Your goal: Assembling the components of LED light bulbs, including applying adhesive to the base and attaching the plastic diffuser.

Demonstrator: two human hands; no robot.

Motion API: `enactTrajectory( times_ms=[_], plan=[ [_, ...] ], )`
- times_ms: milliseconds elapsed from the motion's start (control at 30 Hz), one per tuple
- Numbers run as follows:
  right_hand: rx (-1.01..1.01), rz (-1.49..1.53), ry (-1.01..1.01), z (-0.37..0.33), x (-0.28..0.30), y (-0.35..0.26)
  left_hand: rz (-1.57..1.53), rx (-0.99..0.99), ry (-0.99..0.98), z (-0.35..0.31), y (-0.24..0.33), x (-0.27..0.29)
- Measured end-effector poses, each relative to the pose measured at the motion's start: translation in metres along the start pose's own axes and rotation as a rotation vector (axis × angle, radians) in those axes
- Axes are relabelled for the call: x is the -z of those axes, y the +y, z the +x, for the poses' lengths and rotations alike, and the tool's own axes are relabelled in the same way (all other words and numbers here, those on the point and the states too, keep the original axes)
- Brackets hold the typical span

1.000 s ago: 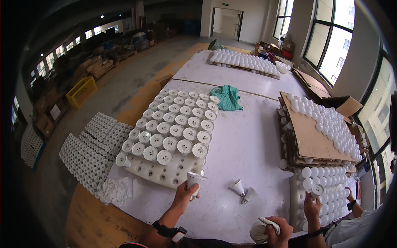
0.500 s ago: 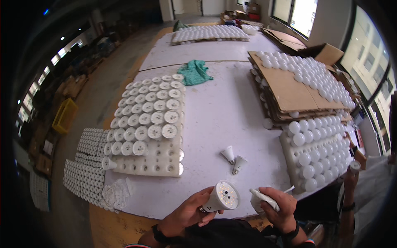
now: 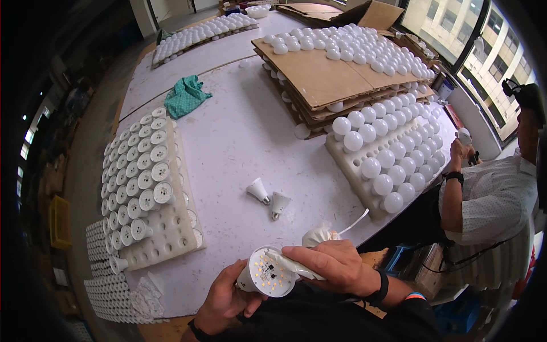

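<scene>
My left hand [image 3: 223,299] grips an LED bulb base [image 3: 268,279], a white cup whose open face shows a round board with small yellow LEDs. It is tilted toward me. My right hand [image 3: 342,267] is closed around a soft white piping bag [image 3: 319,235], gathered at its back end with a thin white tail sticking out. The narrow front end of the bag lies over the upper right rim of the bulb base; whether anything comes out I cannot tell. Just beyond my hands, two white bulb bases [image 3: 258,191] lie on the table.
At left, a foam tray [image 3: 171,231] holds rows of bulb bases. A green cloth [image 3: 187,97] lies beyond it. On the right are a foam tray [image 3: 353,171] of round-domed bulbs and stacked cardboard [image 3: 319,80] carrying white domes. A co-worker [image 3: 484,199] at right holds a white part.
My right hand has brought the bag from beside the bulb base onto its rim. The view has turned to the right, showing more of the co-worker.
</scene>
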State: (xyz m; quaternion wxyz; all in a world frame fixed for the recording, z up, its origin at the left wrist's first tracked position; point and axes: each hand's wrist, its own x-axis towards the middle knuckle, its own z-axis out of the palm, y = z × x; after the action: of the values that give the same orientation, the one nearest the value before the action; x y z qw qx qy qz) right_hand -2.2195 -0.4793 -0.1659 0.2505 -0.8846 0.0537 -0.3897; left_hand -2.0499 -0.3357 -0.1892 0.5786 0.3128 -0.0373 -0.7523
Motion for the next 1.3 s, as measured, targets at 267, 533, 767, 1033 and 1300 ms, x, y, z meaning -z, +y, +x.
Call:
enactTrajectory(
  times_ms=[267, 533, 767, 1033, 1300],
  plan=[
    [0.024, -0.003, 0.025, 0.000, -0.004, 0.003, 0.084, 0.005, 0.038, -0.003, 0.001, 0.001],
    [0.035, -0.040, 0.018, 0.000, -0.004, 0.002, 0.117, 0.022, 0.011, -0.002, 0.001, 0.003],
    [0.027, -0.079, -0.020, -0.003, -0.002, 0.002, 0.074, -0.072, -0.023, -0.006, 0.000, 0.009],
    [-0.001, -0.068, -0.047, -0.002, -0.003, 0.003, 0.199, -0.359, -0.003, -0.011, 0.002, 0.002],
    [-0.063, -0.038, -0.093, -0.001, -0.003, 0.004, 0.255, -0.396, -0.008, -0.013, 0.003, 0.003]
  ],
)
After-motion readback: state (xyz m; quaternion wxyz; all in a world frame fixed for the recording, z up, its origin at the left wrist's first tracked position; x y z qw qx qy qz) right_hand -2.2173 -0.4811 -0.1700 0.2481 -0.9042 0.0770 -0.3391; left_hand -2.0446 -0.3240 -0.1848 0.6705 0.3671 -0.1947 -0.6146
